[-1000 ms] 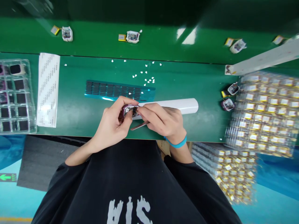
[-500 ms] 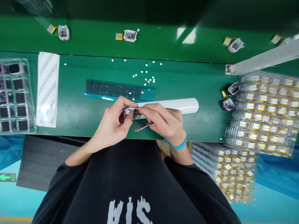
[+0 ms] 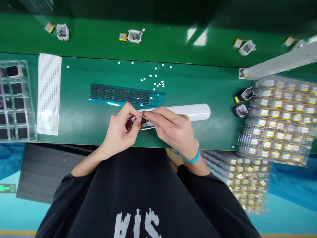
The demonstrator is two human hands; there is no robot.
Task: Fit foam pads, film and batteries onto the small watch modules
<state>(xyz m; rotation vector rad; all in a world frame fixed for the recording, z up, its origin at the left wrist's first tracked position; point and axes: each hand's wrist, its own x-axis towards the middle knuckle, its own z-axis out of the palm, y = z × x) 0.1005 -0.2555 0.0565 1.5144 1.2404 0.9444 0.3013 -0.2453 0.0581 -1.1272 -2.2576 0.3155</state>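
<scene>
My left hand point(image 3: 121, 127) is closed around a small purple watch case point(image 3: 133, 121), its open side with the circuit parts facing up. The left thumb lies over part of those circuits. My right hand point(image 3: 170, 127), with a blue band at the wrist, meets it at the case's right edge, thumb and fingertips pinched together. Tweezers point(image 3: 148, 128) are tucked in the right hand, their thin tip sticking out to the left below the fingers. Whatever small part sits between the right fingertips is hidden. Behind the hands lies a white roll or curled sheet point(image 3: 195, 112).
A blue strip of black pieces point(image 3: 109, 93) and scattered white stickers point(image 3: 155, 75) lie beyond my hands. A white printed sheet point(image 3: 49, 96) and clear tray point(image 3: 31, 99) are left. Stacked battery trays point(image 3: 279, 119) stand right. Watch cases with batteries point(image 3: 135, 36) sit on the far green strip.
My right fingertips have shifted left onto the case's edge, and the tweezers have turned flatter and closer to it. The cases on the far strip have slid slightly left.
</scene>
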